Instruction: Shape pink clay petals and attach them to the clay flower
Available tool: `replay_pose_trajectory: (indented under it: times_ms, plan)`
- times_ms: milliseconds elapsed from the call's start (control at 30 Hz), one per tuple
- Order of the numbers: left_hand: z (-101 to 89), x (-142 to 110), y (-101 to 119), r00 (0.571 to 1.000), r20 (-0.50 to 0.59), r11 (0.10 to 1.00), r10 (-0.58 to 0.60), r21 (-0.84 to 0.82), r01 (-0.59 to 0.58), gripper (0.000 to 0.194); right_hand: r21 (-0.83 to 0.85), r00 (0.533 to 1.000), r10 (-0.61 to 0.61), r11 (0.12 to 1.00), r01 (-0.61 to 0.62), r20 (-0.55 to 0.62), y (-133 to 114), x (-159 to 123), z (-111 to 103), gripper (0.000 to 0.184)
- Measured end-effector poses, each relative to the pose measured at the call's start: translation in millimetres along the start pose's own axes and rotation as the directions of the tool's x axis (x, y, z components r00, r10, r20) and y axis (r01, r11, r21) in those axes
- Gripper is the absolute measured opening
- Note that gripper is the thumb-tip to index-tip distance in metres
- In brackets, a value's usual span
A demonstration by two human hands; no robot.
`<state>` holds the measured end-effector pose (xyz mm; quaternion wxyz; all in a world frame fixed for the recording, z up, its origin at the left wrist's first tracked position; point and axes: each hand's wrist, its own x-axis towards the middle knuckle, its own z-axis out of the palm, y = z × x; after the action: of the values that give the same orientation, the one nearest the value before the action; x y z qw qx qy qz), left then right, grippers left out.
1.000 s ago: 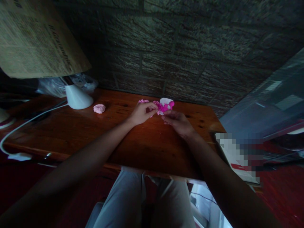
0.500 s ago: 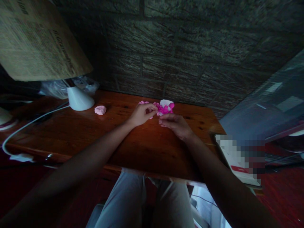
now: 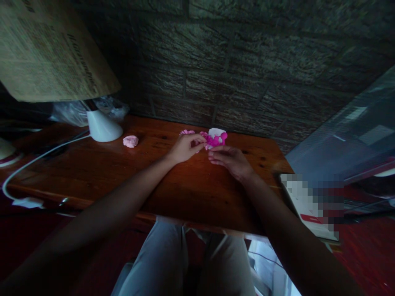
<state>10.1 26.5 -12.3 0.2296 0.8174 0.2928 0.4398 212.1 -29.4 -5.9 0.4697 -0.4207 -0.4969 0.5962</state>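
Note:
Thumb and fingertips pinched, my left hand (image 3: pixel 186 147) is at the edge of a group of bright magenta, petal-like pieces (image 3: pixel 219 139). What it grips is too small and dark to make out. Just right of it and nearer to me, my right hand (image 3: pixel 231 159) also has its fingers closed together, with anything in them hidden. Behind the magenta pieces lies a white sheet or piece (image 3: pixel 216 132). Ruffled light pink flower-like pieces (image 3: pixel 187 132) show behind my left hand, which partly covers them.
On the wooden table (image 3: pixel 148 164), a pink crumpled flower-like piece (image 3: pixel 131 141) lies left, beside a lamp base (image 3: pixel 105 126). The newsprint-patterned lampshade (image 3: pixel 55 57) overhangs there, with a white cord (image 3: pixel 29 164). A box-like object (image 3: pixel 304 209), partly blurred out, sits at the right edge. A stone-block wall (image 3: pixel 203 74) stands behind.
My right hand has shifted slightly right and up. My left hand stays almost where it was, fingertips still pinched near the magenta pieces.

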Motion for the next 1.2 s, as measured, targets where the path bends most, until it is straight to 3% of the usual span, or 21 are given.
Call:
replay_pose_trajectory:
  times_ms: [467,833,1200]
  plan:
    - [0.6,-0.1,-2.9,1.000,0.008,0.999,0.014,0.051,-0.014,0.009,-0.019,0.999,-0.044,0.999,0.044,-0.002,3.3,1.9,-0.8,0.040]
    - [1.0,-0.3,-1.5,0.999,0.006,0.999,0.044,0.031,-0.044,0.009,-0.054,0.982,-0.184,0.982,0.182,-0.035,-5.4,0.8,2.4,0.036]
    - [-0.2,-0.1,-0.3,0.999,0.006,0.999,0.033,0.040,-0.033,0.009,-0.132,0.997,-0.073,0.989,0.072,-0.007,-0.5,-1.1,4.2,0.029]
